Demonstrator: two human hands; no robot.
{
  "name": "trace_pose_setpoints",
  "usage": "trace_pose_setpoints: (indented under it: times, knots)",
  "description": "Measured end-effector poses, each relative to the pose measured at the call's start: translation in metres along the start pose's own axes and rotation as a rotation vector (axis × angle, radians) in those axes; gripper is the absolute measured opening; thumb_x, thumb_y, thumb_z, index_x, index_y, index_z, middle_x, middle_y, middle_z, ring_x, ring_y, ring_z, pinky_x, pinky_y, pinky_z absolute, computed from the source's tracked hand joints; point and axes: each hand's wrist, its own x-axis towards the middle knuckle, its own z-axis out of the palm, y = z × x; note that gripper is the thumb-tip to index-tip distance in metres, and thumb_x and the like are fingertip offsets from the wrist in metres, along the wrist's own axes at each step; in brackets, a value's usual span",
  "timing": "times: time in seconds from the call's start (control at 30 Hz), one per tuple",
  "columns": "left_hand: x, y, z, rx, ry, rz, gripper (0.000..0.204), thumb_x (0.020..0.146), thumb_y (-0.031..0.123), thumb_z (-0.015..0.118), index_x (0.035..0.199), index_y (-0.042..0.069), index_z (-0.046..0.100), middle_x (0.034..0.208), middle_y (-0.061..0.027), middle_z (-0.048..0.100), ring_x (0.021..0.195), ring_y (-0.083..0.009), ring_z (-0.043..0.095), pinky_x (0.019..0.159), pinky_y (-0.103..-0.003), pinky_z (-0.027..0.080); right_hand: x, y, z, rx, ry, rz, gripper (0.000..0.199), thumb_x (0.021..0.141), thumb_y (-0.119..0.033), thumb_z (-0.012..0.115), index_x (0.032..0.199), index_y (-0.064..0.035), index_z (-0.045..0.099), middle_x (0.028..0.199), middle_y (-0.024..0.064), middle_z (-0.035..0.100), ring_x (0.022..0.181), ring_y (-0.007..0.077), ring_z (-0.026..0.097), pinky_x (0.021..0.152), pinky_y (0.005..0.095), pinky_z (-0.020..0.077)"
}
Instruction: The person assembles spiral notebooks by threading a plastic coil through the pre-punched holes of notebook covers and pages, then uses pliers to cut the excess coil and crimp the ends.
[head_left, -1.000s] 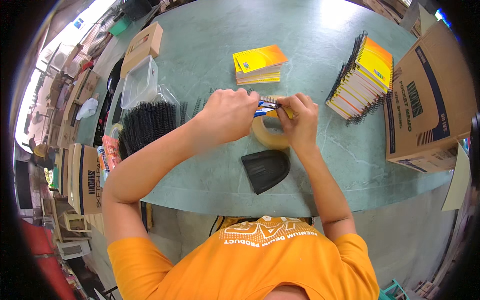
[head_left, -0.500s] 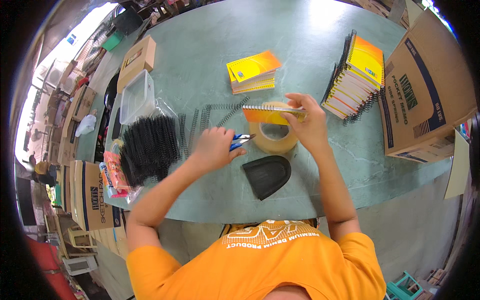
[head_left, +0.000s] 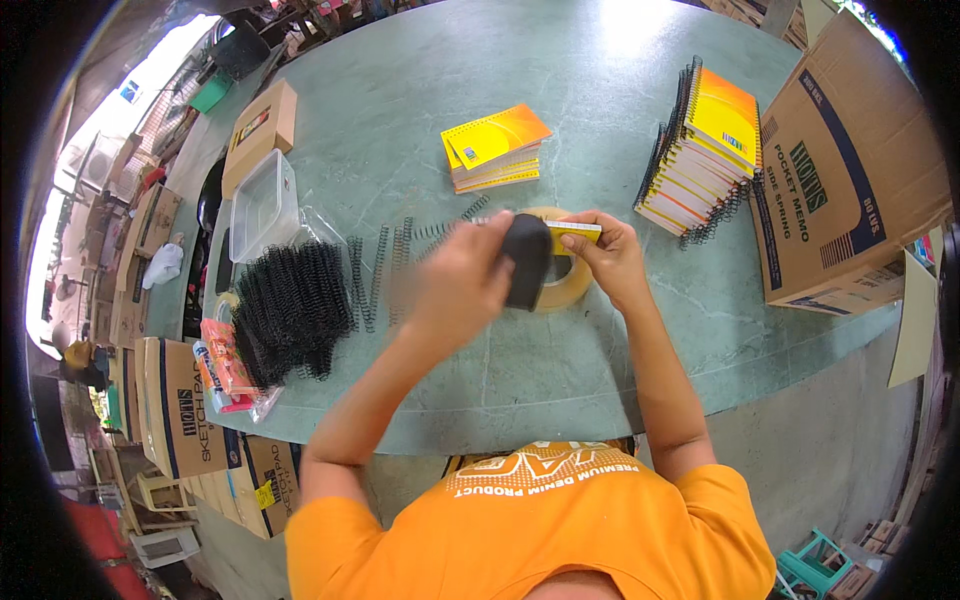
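My left hand [head_left: 455, 285], partly blurred, is closed on a black piece with a rounded end [head_left: 528, 265] and holds it up against a small memo notebook [head_left: 585, 231]. My right hand [head_left: 612, 258] pinches the notebook's right end between thumb and fingers. Much of the notebook is hidden behind the black piece. Both hands are over a wide roll of tape [head_left: 570, 288] lying on the table. The blue-handled pliers cannot be made out now. Several loose black wire spirals [head_left: 378, 270] lie left of my left hand, next to a thick heap of spirals [head_left: 293, 312].
Beyond my hands sits a stack of yellow-orange notebooks [head_left: 495, 150]. Spiral-bound notebooks [head_left: 700, 160] are piled at the right beside a large carton [head_left: 835, 190]. A clear plastic box [head_left: 264, 208] and a brown box [head_left: 262, 135] stand at the left. Cartons [head_left: 185, 405] are below the table's left edge.
My left hand has taken up the black piece from the table and brought it to the notebook. The pliers seen in that hand before no longer show. My right hand keeps the notebook.
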Motion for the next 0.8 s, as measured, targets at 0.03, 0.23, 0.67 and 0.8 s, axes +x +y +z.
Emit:
trace_pose_setpoints:
  times: [0.03,0.23,0.67,0.8]
  knots:
    - [-0.003,0.002,-0.002,-0.042,-0.018,0.009,0.046,0.076,0.004,0.064,0.120,0.007,0.052,0.101,-0.0150,0.059,0.093,-0.0301,0.060,0.080,-0.036,0.048,-0.001,0.001,0.002,0.025,-0.003,-0.026,0.017,0.082,-0.003,0.064,0.098,0.0009,0.063,0.089,0.0026,0.065,0.081,0.0073,0.058,0.075,0.0218,0.0471]
    - [0.010,0.002,-0.006,-0.064,0.114,0.057,0.048,0.076,0.004,0.064,0.122,0.007,0.051,0.095,-0.0141,0.060,0.086,-0.0294,0.061,0.074,-0.034,0.049,-0.006,0.002,0.005,0.010,-0.012,-0.044,0.017,0.082,-0.003,0.064,0.099,0.0003,0.063,0.090,0.0018,0.065,0.082,0.0073,0.058,0.076,0.0214,0.0469]
    - [0.024,0.002,-0.009,-0.086,0.287,0.112,0.044,0.077,0.005,0.065,0.119,0.013,0.056,0.096,-0.0130,0.060,0.082,-0.0264,0.063,0.070,-0.034,0.051,-0.006,0.011,-0.010,0.105,-0.019,-0.077,0.020,0.086,-0.002,0.059,0.105,0.0014,0.060,0.096,0.0026,0.065,0.088,0.0074,0.057,0.079,0.0227,0.0462]
    - [0.014,0.016,0.010,0.104,-0.093,0.172,0.037,0.078,0.003,0.063,0.115,0.008,0.058,0.093,-0.0104,0.061,0.082,-0.0209,0.062,0.071,-0.031,0.051,-0.012,0.006,-0.005,0.062,-0.079,-0.093,0.021,0.085,0.001,0.056,0.106,0.0018,0.060,0.097,0.0028,0.065,0.088,0.0076,0.057,0.081,0.0238,0.0457]
